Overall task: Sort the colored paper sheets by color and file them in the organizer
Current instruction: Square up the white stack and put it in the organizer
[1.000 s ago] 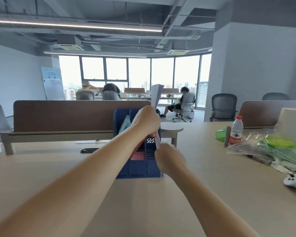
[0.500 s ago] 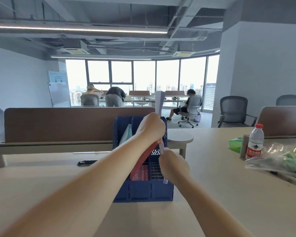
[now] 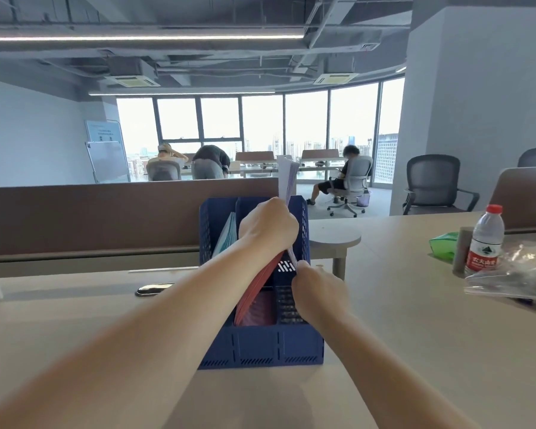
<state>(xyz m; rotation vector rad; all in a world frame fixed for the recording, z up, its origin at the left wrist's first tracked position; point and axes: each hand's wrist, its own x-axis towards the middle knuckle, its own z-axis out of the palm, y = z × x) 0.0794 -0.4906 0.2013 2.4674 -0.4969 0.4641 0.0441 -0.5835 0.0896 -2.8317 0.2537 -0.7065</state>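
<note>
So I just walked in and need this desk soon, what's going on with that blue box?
A person is filing coloured paper into the blue organizer on the desk. The left hand grips an upright stack of pale lilac sheets over the right slot, and the right hand holds its lower edge. Red sheets sit in the middle slot, teal sheets in the left.

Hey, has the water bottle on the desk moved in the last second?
No. The bottle stands right beside the same grey post and green bag as before; only the camera view has shifted.
</note>
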